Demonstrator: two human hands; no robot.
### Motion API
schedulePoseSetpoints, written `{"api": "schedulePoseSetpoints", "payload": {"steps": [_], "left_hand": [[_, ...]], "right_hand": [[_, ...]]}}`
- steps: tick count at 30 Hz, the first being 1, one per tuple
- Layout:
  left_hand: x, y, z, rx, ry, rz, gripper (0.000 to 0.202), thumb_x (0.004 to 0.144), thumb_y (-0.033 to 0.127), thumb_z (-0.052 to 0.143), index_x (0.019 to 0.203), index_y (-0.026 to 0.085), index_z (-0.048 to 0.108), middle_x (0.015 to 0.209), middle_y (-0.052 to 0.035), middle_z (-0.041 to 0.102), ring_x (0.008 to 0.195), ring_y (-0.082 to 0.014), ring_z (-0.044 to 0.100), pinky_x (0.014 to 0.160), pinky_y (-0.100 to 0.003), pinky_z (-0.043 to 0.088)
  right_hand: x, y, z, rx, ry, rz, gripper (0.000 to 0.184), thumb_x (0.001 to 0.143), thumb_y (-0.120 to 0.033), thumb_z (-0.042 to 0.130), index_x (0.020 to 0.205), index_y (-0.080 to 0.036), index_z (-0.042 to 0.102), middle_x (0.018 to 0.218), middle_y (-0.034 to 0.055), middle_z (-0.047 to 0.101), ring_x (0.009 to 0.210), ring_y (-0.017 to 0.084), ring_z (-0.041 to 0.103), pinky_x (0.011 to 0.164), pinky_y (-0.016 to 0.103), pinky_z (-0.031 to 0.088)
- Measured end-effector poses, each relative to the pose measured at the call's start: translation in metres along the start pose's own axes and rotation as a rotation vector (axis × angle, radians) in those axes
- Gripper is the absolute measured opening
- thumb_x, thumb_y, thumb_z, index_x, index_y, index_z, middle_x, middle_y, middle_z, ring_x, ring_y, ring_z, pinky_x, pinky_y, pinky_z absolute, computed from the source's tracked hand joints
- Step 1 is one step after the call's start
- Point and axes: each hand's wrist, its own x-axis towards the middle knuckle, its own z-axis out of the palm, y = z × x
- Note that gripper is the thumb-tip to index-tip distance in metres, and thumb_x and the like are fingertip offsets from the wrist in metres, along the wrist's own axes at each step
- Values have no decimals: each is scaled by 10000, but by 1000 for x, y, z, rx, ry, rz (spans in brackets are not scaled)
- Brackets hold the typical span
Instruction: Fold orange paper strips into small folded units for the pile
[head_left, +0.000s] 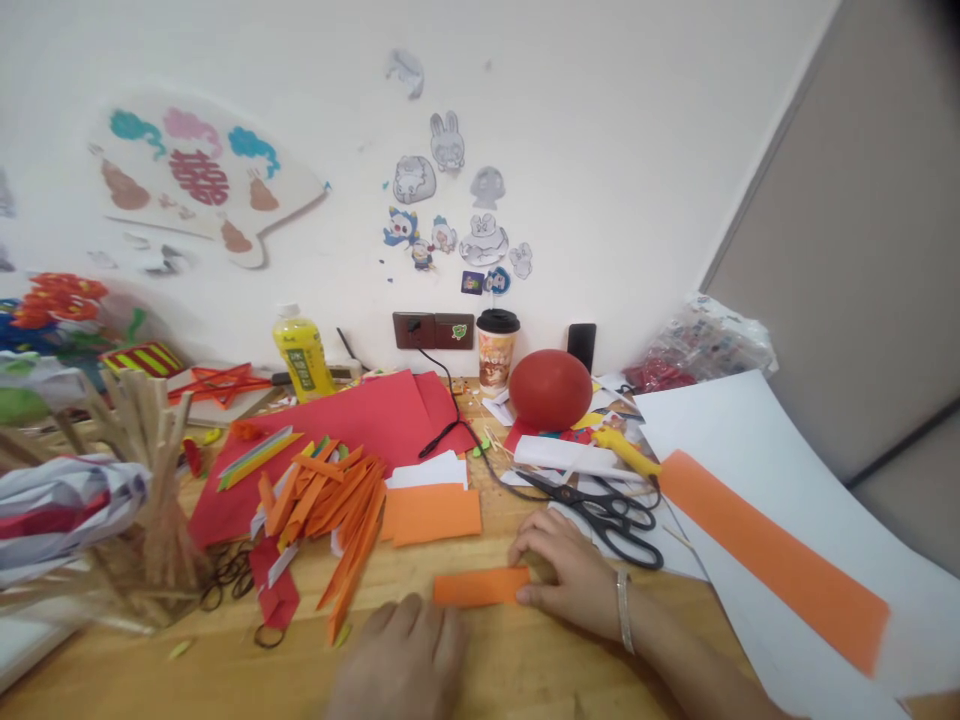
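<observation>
A small folded strip of orange paper (480,587) lies flat on the wooden table in front of me. My right hand (570,570) pinches its right end between thumb and fingers. Blurred by motion, my left hand (409,655) rests just below the strip's left end, its fingertips curled under and hard to make out. Just behind the strip lies a stack of orange paper pieces (437,513) with white paper under it. A pile of folded orange strips (330,500) is further left. Black scissors (600,510) lie beyond my right hand.
A long orange strip (780,560) lies on white sheets (720,430) at right. Behind are a red balloon (551,390), a lidded cup (497,355) and a yellow drink bottle (303,355). Wooden sticks (161,480) stand at left, near black rubber bands (229,577). A cable (450,385) crosses red paper (360,415).
</observation>
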Motion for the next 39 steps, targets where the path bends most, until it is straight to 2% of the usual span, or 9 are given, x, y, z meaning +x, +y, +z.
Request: {"api": "schedulePoseSetpoints", "payload": {"steps": [2,4,10,18,24,27,30,36,39], "left_hand": [[11,-5,-2,-21,159,110,259,824,52,402,911,168,616,803,-52,657,745,-195,598,642,-288,477],[19,-8,2,-70,249,113,238,850,59,394,919,150,603,857,-60,653,816,-200,588,696,-291,476],[26,-9,8,-225,139,-41,217,908,145,369,925,169,585,808,-26,586,737,-157,550,645,-255,464],[31,-23,-1,-109,311,256,281,949,122,288,984,144,566,835,-48,593,807,-170,516,847,-390,422],[30,-19,1,-126,403,259,317,946,112,291,805,135,574,977,-88,596,926,-213,494,821,-378,414],[28,-19,3,-136,357,250,345,952,134,292,715,152,544,896,-71,586,794,-184,496,703,-324,424],[27,-21,8,-140,285,277,311,942,133,341,694,162,527,759,-42,552,671,-156,476,627,-284,412],[27,-27,4,-195,234,375,200,933,130,378,851,165,556,777,-45,572,718,-166,512,752,-336,431],[24,-25,1,-219,197,452,188,918,108,393,845,166,557,753,-41,579,676,-156,513,718,-318,430]], "right_hand": [[2,-5,3,10,-5,-6,223,682,-198,738,856,-222,601,932,5,547,919,186,478,809,312,369],[4,-9,7,5,1,-18,226,679,-180,737,859,-219,606,928,8,551,929,190,472,821,319,361],[4,-9,12,-3,39,-55,246,670,-197,749,873,-193,612,924,24,570,922,197,477,815,319,360],[2,-11,3,184,-1,-123,100,752,-193,661,850,-197,638,772,-6,649,757,155,551,754,285,386],[0,-8,6,303,-3,-209,164,852,-283,518,808,-186,643,771,36,662,754,161,567,701,276,432],[1,-7,10,279,29,-350,220,875,-191,436,779,-195,634,766,30,675,758,153,569,736,291,429],[2,-8,14,202,64,-467,143,827,-143,488,784,-193,615,770,20,673,739,144,559,733,286,426],[-2,-7,15,-140,181,-647,190,881,-158,457,749,-203,586,709,14,613,718,145,484,658,279,365],[-5,-7,12,-253,210,-688,240,912,-160,411,744,-193,580,701,14,587,699,141,458,640,287,334]]}}
